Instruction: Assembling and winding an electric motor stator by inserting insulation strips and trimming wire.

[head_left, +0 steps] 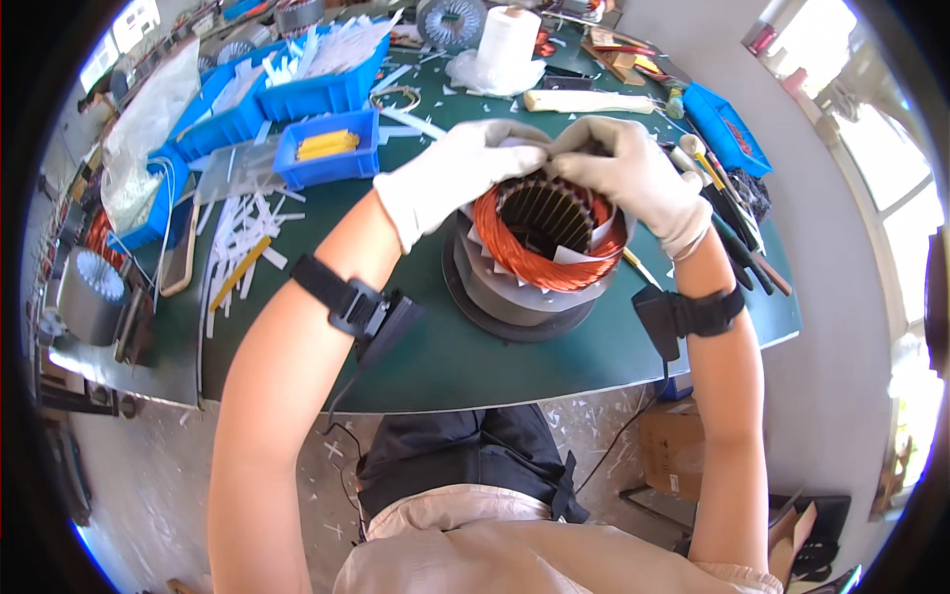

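Observation:
A motor stator (534, 292) stands upright on a dark round base (475, 309) near the table's front middle. Orange-red copper windings (515, 259) ring its slotted bore, with white insulating paper pieces (572, 255) tucked around them. My left hand (460, 168), in a white glove, bends over the far left rim of the windings, thumb and fingers pinched together. Opposite it, my right hand (633, 173), also gloved, closes at the far right rim. The fingertips of both hands nearly meet at the back. What lies between them is hidden.
Left of the stator stand a blue bin with yellow strips (327, 146) and larger blue bins of white paper (322, 79). Loose paper strips (237, 233) litter the green table (396, 381). A white thread cone (508, 45) stands behind; hand tools (737, 223) lie at right.

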Demonstrator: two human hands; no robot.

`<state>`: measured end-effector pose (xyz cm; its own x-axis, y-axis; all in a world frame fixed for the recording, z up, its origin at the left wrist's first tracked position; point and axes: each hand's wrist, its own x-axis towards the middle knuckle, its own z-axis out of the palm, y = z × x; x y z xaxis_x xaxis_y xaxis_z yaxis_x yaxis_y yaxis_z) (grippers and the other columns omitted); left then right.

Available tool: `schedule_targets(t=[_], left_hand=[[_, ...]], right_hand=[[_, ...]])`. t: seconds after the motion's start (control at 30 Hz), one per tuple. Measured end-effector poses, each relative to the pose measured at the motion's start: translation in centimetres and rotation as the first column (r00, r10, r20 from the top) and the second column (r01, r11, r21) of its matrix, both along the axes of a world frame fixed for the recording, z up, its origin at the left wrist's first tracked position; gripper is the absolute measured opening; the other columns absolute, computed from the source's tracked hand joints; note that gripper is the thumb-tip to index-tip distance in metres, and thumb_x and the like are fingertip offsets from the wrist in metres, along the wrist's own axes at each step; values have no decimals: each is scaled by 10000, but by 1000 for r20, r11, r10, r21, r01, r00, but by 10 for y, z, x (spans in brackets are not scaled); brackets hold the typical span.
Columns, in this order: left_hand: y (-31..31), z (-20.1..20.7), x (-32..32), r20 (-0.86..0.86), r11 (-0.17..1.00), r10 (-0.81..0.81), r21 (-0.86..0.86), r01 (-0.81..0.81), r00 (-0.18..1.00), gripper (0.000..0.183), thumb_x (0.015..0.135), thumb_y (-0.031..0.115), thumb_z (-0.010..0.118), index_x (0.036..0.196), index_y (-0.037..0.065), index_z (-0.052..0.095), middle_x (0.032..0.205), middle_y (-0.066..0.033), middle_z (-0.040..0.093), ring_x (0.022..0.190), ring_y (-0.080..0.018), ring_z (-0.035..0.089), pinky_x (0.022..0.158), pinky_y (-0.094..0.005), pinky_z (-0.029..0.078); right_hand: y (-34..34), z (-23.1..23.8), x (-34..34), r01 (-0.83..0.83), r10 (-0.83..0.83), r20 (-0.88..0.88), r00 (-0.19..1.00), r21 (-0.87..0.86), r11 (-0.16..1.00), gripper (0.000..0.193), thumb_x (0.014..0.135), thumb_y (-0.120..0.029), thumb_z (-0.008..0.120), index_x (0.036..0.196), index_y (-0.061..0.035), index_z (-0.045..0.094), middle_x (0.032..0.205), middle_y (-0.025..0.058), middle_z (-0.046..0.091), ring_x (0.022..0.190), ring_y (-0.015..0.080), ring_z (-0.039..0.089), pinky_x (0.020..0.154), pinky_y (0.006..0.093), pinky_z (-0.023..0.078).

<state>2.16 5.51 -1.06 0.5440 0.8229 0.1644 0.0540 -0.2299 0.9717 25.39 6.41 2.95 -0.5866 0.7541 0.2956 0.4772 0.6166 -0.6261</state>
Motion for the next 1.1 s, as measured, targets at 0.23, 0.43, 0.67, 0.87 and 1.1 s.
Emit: schedule_targets(t=[0.23,0.43,0.67,0.87,1.1], left_hand=[[-19,-9,-8,399,949,-20,-280,143,917,622,1057,467,405,1465,-1,377,1436,-157,514,1331,-232,498,1150,-370,374],[-39,-19,-6,425,946,65,-314,79,903,690,1029,497,467,1504,23,308,1477,-133,471,1372,-238,450,1161,-386,348],[-58,-9,20,115,931,365,-11,-366,924,584,961,237,625,1431,-39,415,1343,-146,555,1235,-184,530,1073,-312,401],[-63,-26,39,303,886,442,-2,-463,844,485,872,37,651,1335,-22,522,1223,-110,635,1119,-171,602,1009,-296,462],[-68,-25,41,367,883,447,-31,-469,816,504,804,29,647,1288,-74,551,1164,-136,654,1031,-170,634,937,-288,511]], right_hand=[[33,-55,132,798,-847,337,410,317,512,314,870,-328,636,1008,-61,726,974,179,726,890,312,713,816,374,551],[36,-114,133,764,-798,449,402,315,563,392,867,-417,644,1079,-96,715,1123,203,701,1025,338,689,897,409,538],[69,-133,130,790,-863,421,280,410,457,259,918,-162,502,1050,-75,708,1038,197,718,970,343,703,877,431,546],[-32,-57,89,826,-666,-533,521,118,552,199,902,-114,631,1024,35,684,975,146,709,926,245,677,857,339,519],[-197,-60,-22,332,-326,-134,936,644,689,297,653,20,687,919,-111,676,1077,61,698,864,255,620,755,378,508]])
